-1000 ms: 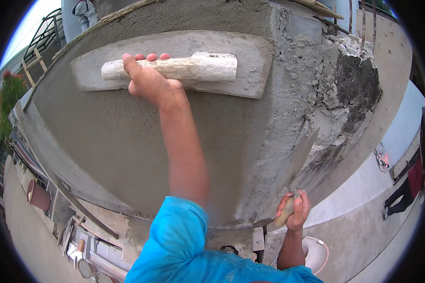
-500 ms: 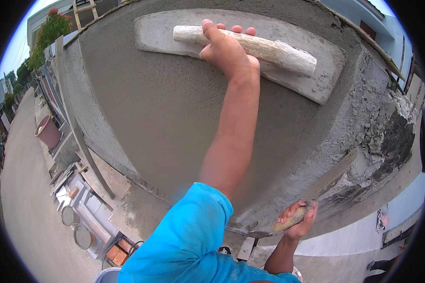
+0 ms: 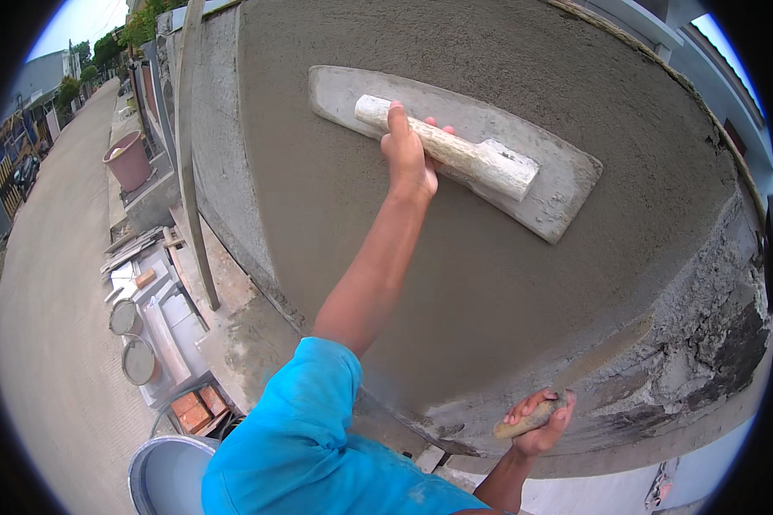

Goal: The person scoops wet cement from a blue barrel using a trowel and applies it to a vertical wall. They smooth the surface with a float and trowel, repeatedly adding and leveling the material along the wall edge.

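Observation:
A long plastering float point(image 3: 541, 206) with a pale wooden handle lies slanted against a wall of wet grey plaster point(image 3: 421, 300). My left hand point(image 3: 408, 159) is closed round the handle, thumb in front and fingers curled behind it. Lower right, my right hand point(image 3: 541, 425) grips the worn wooden handle of a trowel point(image 3: 528, 421). The trowel's blade point(image 3: 605, 352) points up and right, close to the wall's rough lower edge; its grey-brown face blends with the plaster, so I cannot tell whether it touches.
A wooden batten point(image 3: 187, 172) leans along the wall's left side. Below left are a large pail point(image 3: 172, 476), red bricks point(image 3: 199, 412) and two small buckets point(image 3: 140, 362). A pinkish bin point(image 3: 127, 161) stands beside the road point(image 3: 51, 300). Rough broken mortar point(image 3: 704, 318) covers the right edge.
My left hand has brought the float down the wall, away from its top edge. The view has swung left, showing more road and the large pail. My right hand keeps its hold on the trowel.

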Motion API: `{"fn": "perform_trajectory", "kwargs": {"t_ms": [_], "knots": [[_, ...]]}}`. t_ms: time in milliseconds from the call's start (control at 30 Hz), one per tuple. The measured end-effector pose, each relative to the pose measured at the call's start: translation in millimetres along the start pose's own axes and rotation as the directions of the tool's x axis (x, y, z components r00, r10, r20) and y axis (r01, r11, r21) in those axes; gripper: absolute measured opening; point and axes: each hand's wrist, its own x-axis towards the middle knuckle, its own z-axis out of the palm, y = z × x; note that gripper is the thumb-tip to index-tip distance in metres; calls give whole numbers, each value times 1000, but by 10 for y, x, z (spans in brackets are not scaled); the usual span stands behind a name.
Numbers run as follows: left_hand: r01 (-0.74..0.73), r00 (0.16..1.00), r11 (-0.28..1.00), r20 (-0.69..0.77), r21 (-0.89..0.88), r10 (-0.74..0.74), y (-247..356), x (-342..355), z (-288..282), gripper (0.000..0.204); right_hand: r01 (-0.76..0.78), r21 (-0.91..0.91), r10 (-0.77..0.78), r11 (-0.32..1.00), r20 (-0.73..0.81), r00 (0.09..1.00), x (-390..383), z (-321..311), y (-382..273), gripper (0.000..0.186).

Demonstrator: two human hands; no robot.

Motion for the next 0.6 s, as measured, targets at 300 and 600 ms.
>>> {"fn": "perform_trajectory", "kwargs": {"t_ms": [300, 600], "knots": [[-162, 985, 958, 24, -238, 173, 1011, 1309, 529, 60, 32, 27, -36, 999, 159, 987, 251, 595, 413, 40], [-472, 864, 823, 18, -316, 503, 2015, 3593, 121, 47, 21, 51, -31, 998, 186, 982, 456, 1716, 1037, 38]]}}
